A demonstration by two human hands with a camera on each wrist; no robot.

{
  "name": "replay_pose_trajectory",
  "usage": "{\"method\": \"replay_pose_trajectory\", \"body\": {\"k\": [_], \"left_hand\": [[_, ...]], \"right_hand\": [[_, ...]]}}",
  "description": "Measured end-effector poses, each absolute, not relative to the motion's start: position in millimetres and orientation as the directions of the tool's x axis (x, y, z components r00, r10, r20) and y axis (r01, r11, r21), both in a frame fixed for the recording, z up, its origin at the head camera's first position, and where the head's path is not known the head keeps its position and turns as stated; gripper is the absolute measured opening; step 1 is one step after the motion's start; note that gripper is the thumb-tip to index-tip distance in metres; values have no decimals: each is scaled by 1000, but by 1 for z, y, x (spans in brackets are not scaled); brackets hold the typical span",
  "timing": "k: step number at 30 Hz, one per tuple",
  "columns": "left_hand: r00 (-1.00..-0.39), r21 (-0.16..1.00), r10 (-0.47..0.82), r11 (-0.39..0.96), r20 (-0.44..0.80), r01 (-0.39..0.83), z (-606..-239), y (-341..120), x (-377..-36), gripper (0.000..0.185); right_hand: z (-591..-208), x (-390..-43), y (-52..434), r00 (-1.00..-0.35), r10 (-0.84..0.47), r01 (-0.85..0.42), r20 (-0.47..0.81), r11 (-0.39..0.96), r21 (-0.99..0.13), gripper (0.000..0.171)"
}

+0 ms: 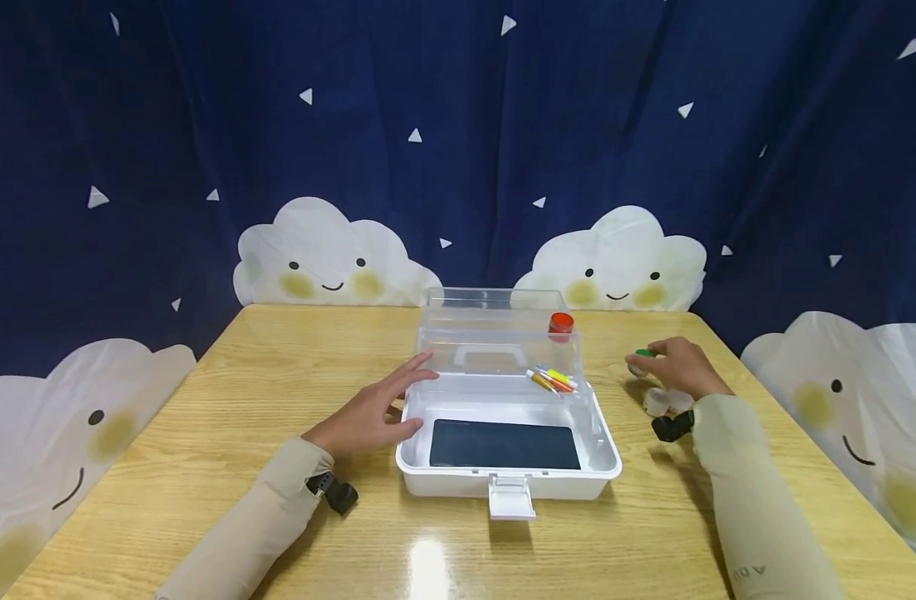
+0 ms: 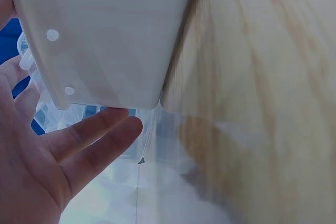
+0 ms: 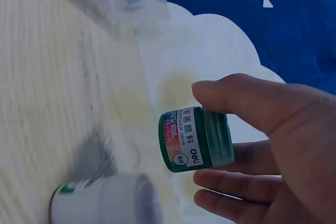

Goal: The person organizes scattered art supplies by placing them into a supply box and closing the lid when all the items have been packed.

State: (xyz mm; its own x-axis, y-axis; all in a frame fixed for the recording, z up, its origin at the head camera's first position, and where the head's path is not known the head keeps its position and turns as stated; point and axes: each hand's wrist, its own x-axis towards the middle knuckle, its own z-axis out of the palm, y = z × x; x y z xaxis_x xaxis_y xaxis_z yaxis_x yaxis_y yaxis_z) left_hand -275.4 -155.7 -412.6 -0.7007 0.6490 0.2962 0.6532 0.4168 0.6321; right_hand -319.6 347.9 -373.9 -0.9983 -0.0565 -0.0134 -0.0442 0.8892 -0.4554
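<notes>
My right hand (image 1: pixel 683 367) pinches a small paint jar with a green lid (image 3: pixel 194 139) between thumb and fingers, to the right of the box. The right wrist view shows it tilted on its side, printed label visible, raised off the table. Below that hand stand two whitish jars (image 1: pixel 656 402), partly hidden by the wrist. My left hand (image 1: pixel 371 412) is at the left side of an open white plastic box (image 1: pixel 458 483), fingers extended and spread along its wall. In the left wrist view, fingertips (image 2: pixel 131 127) reach the box's end (image 2: pixel 110 40).
A flat dark panel (image 1: pixel 504 445) lies in the box. Several small colored tubes or pens (image 1: pixel 553 381) and a red jar (image 1: pixel 561 323) show at the raised clear lid (image 1: pixel 465 354). The front latch (image 1: pixel 511 498) hangs down. A blue cloud-print curtain (image 1: pixel 458 125) surrounds the wooden table (image 1: pixel 300 358).
</notes>
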Motion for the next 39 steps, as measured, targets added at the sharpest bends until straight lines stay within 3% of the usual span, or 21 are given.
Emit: {"method": "replay_pose_trajectory", "body": {"k": [13, 39], "left_hand": [[-691, 637, 657, 400, 302, 659, -417, -157, -277, 61], [-692, 630, 651, 403, 313, 664, -415, -157, -278, 62]], "right_hand": [[-358, -328, 330, -997, -45, -65, 55, 892, -447, 87], [-323, -330, 290, -981, -53, -145, 186, 834, -533, 71]]}}
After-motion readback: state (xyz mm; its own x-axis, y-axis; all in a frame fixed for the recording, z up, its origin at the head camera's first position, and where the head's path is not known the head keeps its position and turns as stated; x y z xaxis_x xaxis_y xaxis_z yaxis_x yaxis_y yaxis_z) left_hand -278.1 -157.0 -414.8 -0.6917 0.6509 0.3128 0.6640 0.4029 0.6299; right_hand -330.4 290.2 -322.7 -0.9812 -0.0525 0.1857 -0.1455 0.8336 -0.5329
